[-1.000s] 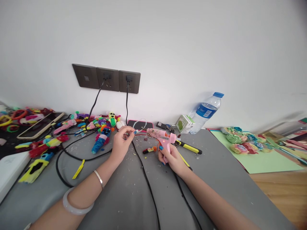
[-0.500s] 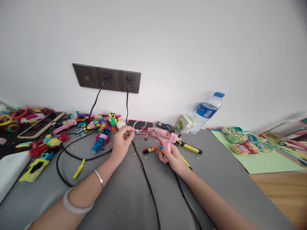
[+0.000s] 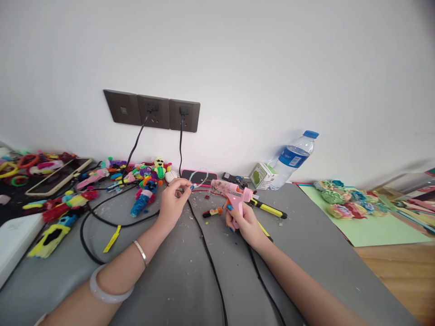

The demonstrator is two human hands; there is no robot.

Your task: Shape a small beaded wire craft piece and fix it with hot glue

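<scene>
- through the head camera i see the left hand (image 3: pixel 175 199) with thumb and fingertips closed in a small pinch on a clear beaded loop (image 3: pixel 208 174); pinching just its near edge seems meant to leave the rest of the ring free.
- the right hand (image 3: pixel 242 219) is wrapped around the handle of a pink glue gun (image 3: pixel 226 188), no gap in the grip, presumably so the fingers can reach the trigger.
- the gun's nozzle points left, close beside the loop; i cannot tell whether they touch.
- both hands sit above the gray table (image 3: pixel 163 271), which likely gives me the loop and nozzle in one sightline.
- the pink-edged phone (image 3: pixel 213 176) lies behind the loop, so the beads' outline is hard for me to follow there.
- a black cord (image 3: pixel 261 276) runs toward me below the right hand, probably slack enough to let the gun tilt.
- the yellow-and-black tool (image 3: pixel 270 208) lies just past the right hand, perhaps kept within reach.
</scene>
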